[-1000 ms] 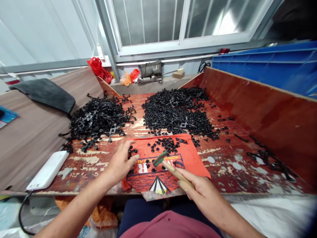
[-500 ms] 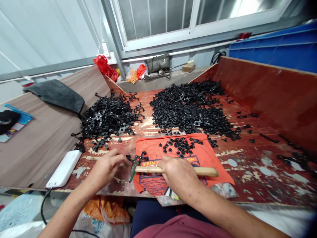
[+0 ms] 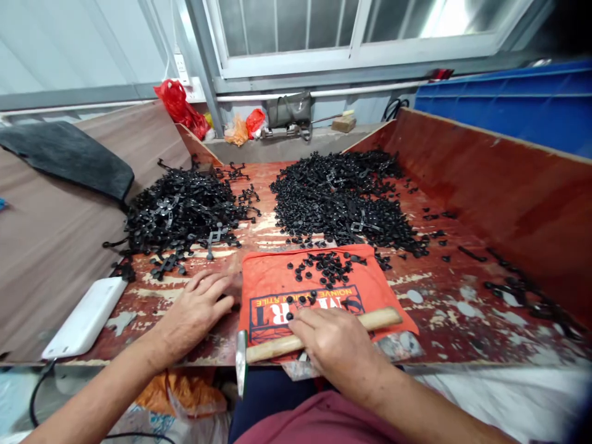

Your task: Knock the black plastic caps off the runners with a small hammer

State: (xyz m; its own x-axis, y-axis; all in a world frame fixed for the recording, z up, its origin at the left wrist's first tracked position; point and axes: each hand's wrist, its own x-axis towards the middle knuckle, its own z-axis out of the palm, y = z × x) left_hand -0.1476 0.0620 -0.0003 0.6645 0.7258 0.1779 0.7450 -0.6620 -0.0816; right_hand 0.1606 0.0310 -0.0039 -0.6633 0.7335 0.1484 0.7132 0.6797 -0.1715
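Note:
My right hand (image 3: 335, 342) is closed around the wooden handle of a hammer (image 3: 272, 349). The metal head points left, near the table's front edge. Its thumb side and fingertips are close to a few small round black caps (image 3: 302, 300) on an orange printed cloth (image 3: 266, 268). A cluster of similar black caps (image 3: 328, 267) lies further back on the cloth. Left of the cloth, my left hand (image 3: 197, 314) rests low on the worn table with its fingers stretched and slightly apart. Whatever is under its fingertips is hidden.
Black linked parts (image 3: 180, 209) form a heap at the left; a bigger heap of black pieces (image 3: 342, 203) stands centre right. A white phone-like device (image 3: 86, 317) with a cable lies at left. Wooden boards (image 3: 490, 179) wall the table. A blue crate (image 3: 509, 105) stands beyond.
The hammer head has swung down toward me, off the cloth's left edge. A black linked part beside it is no longer visible there. Several caps now show near my right fingertips. The view has shifted.

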